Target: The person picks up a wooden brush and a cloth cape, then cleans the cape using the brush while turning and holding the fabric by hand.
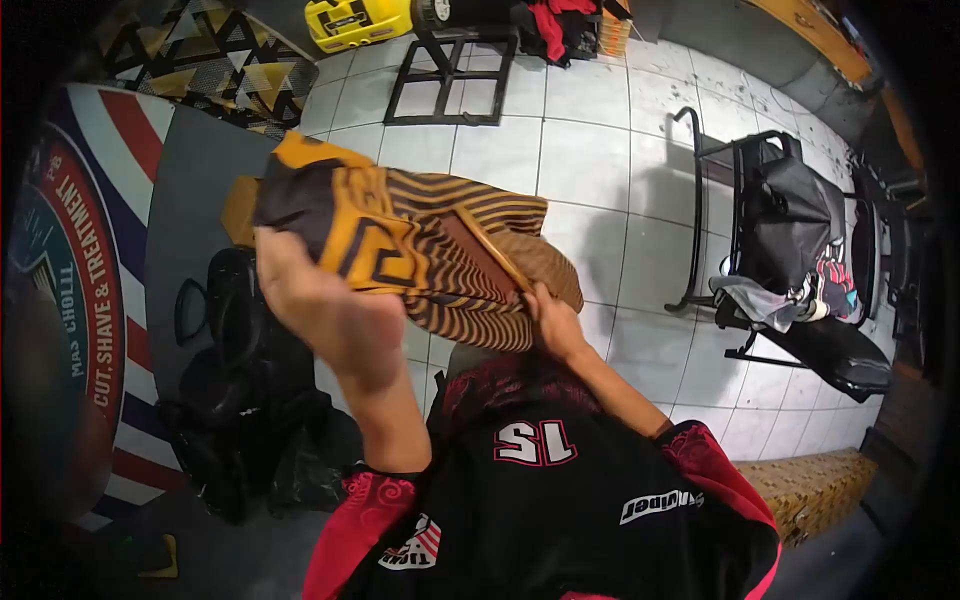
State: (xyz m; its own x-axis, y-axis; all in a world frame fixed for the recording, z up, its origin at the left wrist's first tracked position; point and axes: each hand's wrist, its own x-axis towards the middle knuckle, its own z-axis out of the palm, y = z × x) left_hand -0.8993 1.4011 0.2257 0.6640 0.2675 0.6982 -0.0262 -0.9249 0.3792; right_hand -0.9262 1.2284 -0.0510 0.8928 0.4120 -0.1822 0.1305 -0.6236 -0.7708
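Note:
A black and orange striped garment [480, 205] with blocky orange lettering is stretched out in front of me. My right hand [556, 318] is closed on its tan-edged opening, where a reddish-brown inner face shows. Raised close to the camera, my left hand [325, 305] is blurred. Its fingers meet the dark left end of the cloth and look closed on it, though the fingertips are hidden. Part of the garment's lower left edge lies behind this hand.
A black metal frame [450, 108] lies on the white tiled floor [590, 165]. To the right stands a black chair [780, 215] with cloths on it. A barber sign [75, 240] and black bags [240, 400] are at left. A yellow case [355, 22] sits at the back.

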